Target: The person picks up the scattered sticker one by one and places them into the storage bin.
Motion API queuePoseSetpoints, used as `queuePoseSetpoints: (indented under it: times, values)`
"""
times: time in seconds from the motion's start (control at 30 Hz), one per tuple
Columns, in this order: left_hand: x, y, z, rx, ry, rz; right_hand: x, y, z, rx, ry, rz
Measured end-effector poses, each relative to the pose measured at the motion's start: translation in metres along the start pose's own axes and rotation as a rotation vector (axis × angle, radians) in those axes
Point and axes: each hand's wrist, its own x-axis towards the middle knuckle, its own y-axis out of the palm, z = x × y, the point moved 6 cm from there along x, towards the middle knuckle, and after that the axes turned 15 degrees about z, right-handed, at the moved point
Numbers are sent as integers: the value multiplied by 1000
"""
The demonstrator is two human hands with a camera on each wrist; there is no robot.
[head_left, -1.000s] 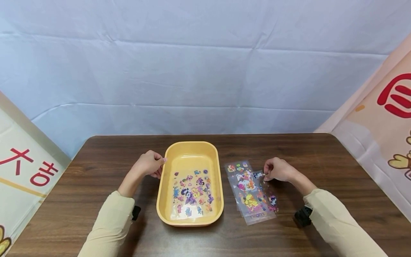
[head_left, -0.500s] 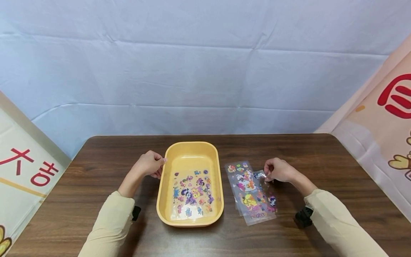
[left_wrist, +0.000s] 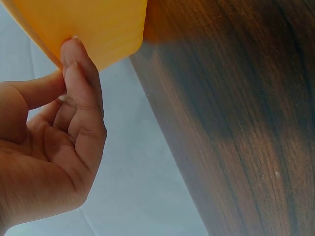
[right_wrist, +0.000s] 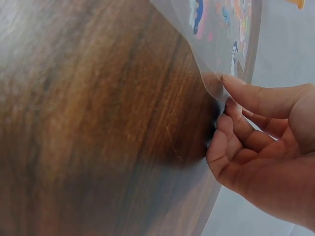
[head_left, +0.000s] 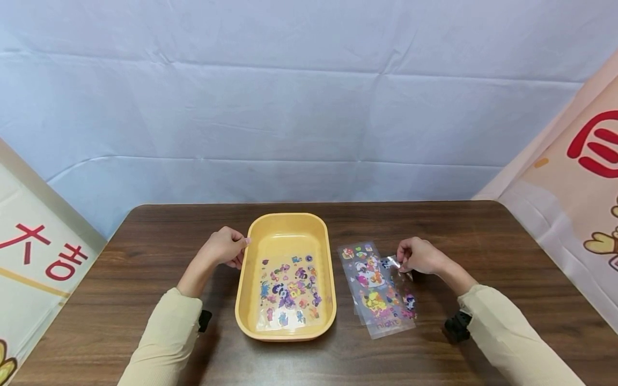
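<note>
A yellow plastic tray (head_left: 244, 300) stands left of the table's middle, and a clear sticker sheet (head_left: 287, 292) with small colourful figures lies in it. My left hand (head_left: 225, 246) pinches the tray's left rim between thumb and fingers; the left wrist view shows the hand (left_wrist: 64, 123) at that rim from below. To the tray's right, transparent sticker sheets (head_left: 369, 284) overlap on the table. My right hand (head_left: 419, 255) pinches the upper right corner of one clear sticker sheet (right_wrist: 211, 44), which is lifted and bent at that corner. Its lower part overlaps the other sheets.
Both items rest on a dark wood-grain table (head_left: 458, 236). A pale cloth backdrop (head_left: 309, 107) hangs behind it. Printed banners (head_left: 579, 177) with red characters stand at the sides. A black wrist camera (head_left: 456, 326) sits by the right sleeve.
The sheet corner in my right hand has bent up a little more, with a brighter glare on it. The left hand and the tray have not visibly moved.
</note>
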Motion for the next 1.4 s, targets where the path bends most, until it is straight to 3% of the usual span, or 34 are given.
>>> queuePoseSetpoints:
  times: [0.57, 0.8, 1.4]
  values:
    - [-1, -1, -1, 24, 10, -1, -1, -4, -1, -77, 14, -39]
    - [-1, 0, -1, 29, 10, 3, 0, -3, -1, -40, 12, -12]
    - [-1, 0, -2, 26, 11, 3, 16, -4, 11, -99, 33, 8]
